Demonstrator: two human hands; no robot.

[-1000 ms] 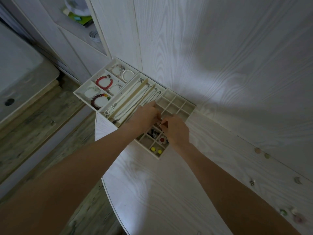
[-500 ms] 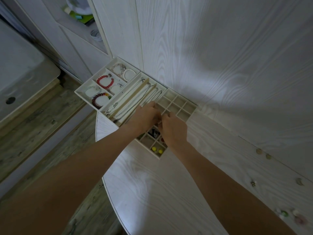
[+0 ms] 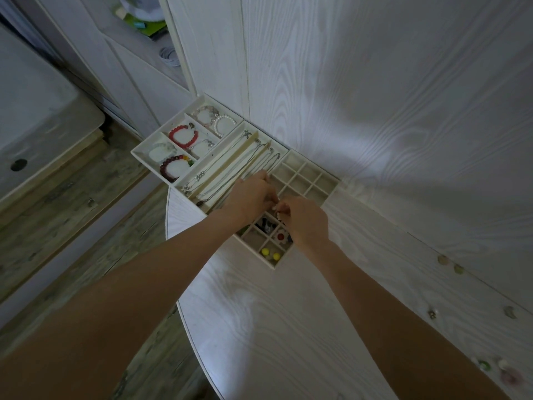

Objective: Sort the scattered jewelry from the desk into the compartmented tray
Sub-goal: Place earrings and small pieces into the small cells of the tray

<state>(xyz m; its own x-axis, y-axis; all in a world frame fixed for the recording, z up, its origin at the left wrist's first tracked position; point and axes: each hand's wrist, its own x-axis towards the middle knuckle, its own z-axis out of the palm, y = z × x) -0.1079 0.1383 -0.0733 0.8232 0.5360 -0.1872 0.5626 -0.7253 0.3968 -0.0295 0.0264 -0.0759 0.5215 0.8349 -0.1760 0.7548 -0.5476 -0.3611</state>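
Note:
The white compartmented tray (image 3: 331,180) lies at the desk's far left corner, against the wall. Its left section holds bead bracelets, among them a red one (image 3: 183,136). Necklaces (image 3: 230,168) lie in the long middle slots. My left hand (image 3: 250,194) and my right hand (image 3: 306,219) meet fingertip to fingertip over the small square cells and pinch a tiny pale piece (image 3: 277,208) between them. Below the hands, cells hold yellow beads (image 3: 269,253) and a red and white flower piece (image 3: 280,235). Small loose jewelry (image 3: 432,314) lies scattered along the desk's right side.
The white wood-grain desk (image 3: 274,327) has a rounded left edge, with wooden floor below it. More loose pieces (image 3: 450,264) lie near the wall, and others (image 3: 501,370) at the right edge. A white cabinet (image 3: 129,76) stands at the far left.
Both hands have stayed over the small cells, fingertips together. The right hand has shifted slightly, uncovering the flower piece again.

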